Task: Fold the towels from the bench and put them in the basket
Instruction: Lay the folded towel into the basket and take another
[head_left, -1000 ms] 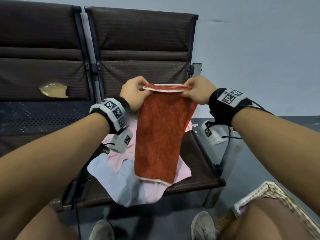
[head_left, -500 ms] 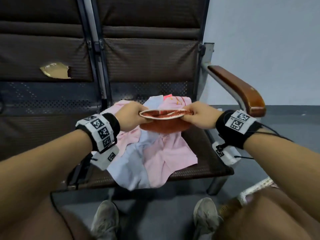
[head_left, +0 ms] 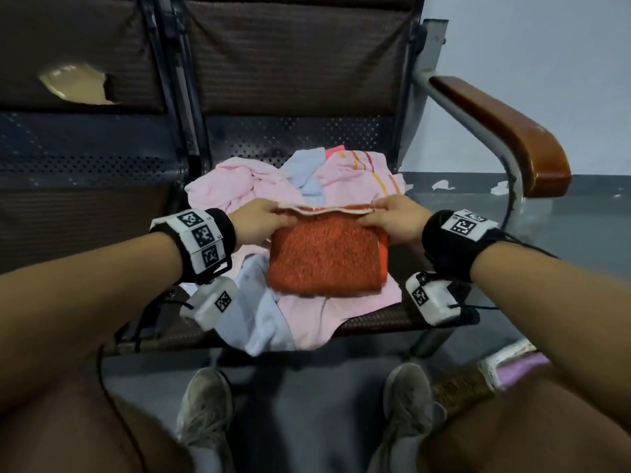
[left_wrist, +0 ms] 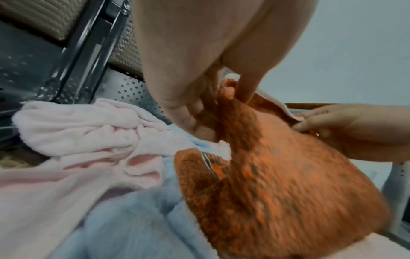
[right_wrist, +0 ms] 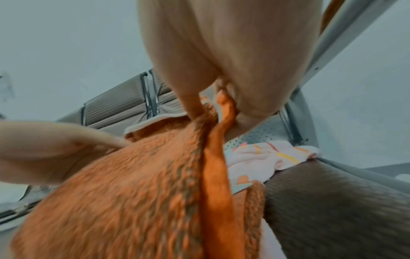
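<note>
An orange towel (head_left: pixel 324 261) with a white hem lies folded over on a heap of pink and light-blue towels (head_left: pixel 252 186) on the bench seat (head_left: pixel 386 319). My left hand (head_left: pixel 263 223) pinches its far left corner and my right hand (head_left: pixel 392 216) pinches its far right corner. In the left wrist view the left hand (left_wrist: pixel 224 99) grips the orange towel (left_wrist: pixel 288 184) between thumb and fingers. In the right wrist view the right hand (right_wrist: pixel 221 105) pinches the orange towel (right_wrist: pixel 133 192) at its edge. A corner of the basket (head_left: pixel 491 367) shows at the lower right on the floor.
A wooden armrest (head_left: pixel 505 131) on a metal frame stands right of the seat. The backrest to the left has a torn patch (head_left: pixel 75 83). My two shoes (head_left: pixel 205 414) stand on the grey floor in front of the bench.
The orange towel hung full length from both hands; both hands have come down and laid it doubled over on the towel heap, still pinching its far corners.
</note>
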The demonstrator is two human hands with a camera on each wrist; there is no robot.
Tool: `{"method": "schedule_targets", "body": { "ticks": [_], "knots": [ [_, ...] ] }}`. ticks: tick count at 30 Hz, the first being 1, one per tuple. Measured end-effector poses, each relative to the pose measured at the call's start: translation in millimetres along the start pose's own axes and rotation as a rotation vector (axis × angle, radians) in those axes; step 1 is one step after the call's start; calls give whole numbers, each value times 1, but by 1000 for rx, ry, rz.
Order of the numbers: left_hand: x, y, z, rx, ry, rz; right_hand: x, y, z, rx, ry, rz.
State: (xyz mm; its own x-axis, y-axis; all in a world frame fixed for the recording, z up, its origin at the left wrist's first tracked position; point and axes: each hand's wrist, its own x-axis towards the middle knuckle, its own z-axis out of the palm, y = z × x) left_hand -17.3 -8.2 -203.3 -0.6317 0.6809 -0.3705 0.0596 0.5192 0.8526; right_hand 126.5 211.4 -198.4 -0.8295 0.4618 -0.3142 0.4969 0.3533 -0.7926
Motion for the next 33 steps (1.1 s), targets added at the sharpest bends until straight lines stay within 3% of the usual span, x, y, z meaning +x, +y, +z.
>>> {"method": "schedule_targets", "body": {
  "ticks": [2,4,7,8,10,13,15,17,19,24,28,31,33],
  "knots": [
    [19,-1,3,-67,129,32,15,-2,3,-84,194,-131],
    [32,-6,8,-30,275,87,24,-7,9,-189,295,-214],
    [30,-13,14,272,490,343,38,-8,19,-268,371,-242],
    [27,-15,16,358,497,436,40,-6,21,-286,367,-236],
    [21,-21,20,460,320,487,37,-1,24,-379,306,-254],
    [15,-38,25,631,-81,411,16,6,30,-560,234,-411],
    [13,-52,27,830,-164,437,2,12,35,-623,66,-484],
    [13,-60,29,860,-135,449,-7,20,40,-699,-154,-473],
    [14,-61,29,774,-48,421,-13,26,41,-741,-234,-444],
    [12,-48,20,664,32,380,-16,24,32,-834,-141,-415],
    [10,-40,12,351,49,276,-20,13,16,-578,-62,-411],
    [16,-42,15,213,123,149,-15,12,16,-328,-79,-245],
    [19,-46,19,246,204,91,-9,17,21,-300,-116,-130]
  ]
}}
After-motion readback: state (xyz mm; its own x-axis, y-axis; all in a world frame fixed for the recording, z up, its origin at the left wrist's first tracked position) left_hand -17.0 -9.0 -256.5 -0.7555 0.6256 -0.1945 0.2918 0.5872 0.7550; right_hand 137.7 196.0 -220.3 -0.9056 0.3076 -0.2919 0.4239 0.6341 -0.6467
